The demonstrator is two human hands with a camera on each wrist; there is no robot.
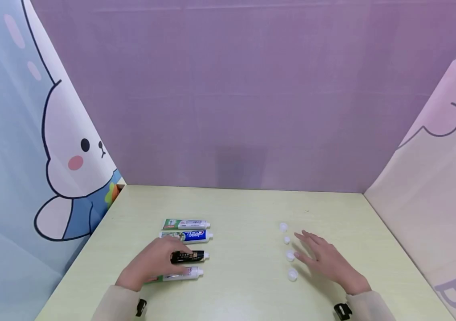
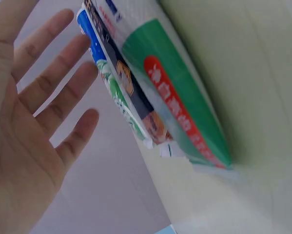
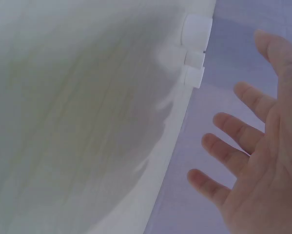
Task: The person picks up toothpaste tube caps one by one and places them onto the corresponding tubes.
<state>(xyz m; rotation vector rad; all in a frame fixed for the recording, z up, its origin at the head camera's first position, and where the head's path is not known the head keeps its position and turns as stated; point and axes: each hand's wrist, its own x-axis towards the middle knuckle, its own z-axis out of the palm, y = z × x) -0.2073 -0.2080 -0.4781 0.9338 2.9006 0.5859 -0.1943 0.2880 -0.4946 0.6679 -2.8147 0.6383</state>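
Note:
On the left of the table, toothpaste tubes lie in a column, their bare nozzles facing right. At the back is a green-and-white tube (image 1: 183,224), then a blue one (image 1: 196,236), a black one (image 1: 192,256) and, closest to me, another green-and-white tube (image 2: 170,83). My left hand (image 1: 156,258) hovers over the black and nearest tubes, fingers extended and spread in the left wrist view, gripping nothing. On the right, white caps (image 1: 292,274) stand in a similar column. My right hand (image 1: 330,262) is just right of them, fingers spread and holding nothing.
The pale wooden table (image 1: 248,276) ends at a purple cloth backdrop (image 1: 244,98). A blue curtain with a cartoon rabbit (image 1: 75,138) borders the left, and a pale printed curtain (image 1: 440,191) the right. Black straps (image 1: 343,311) are at both wrists.

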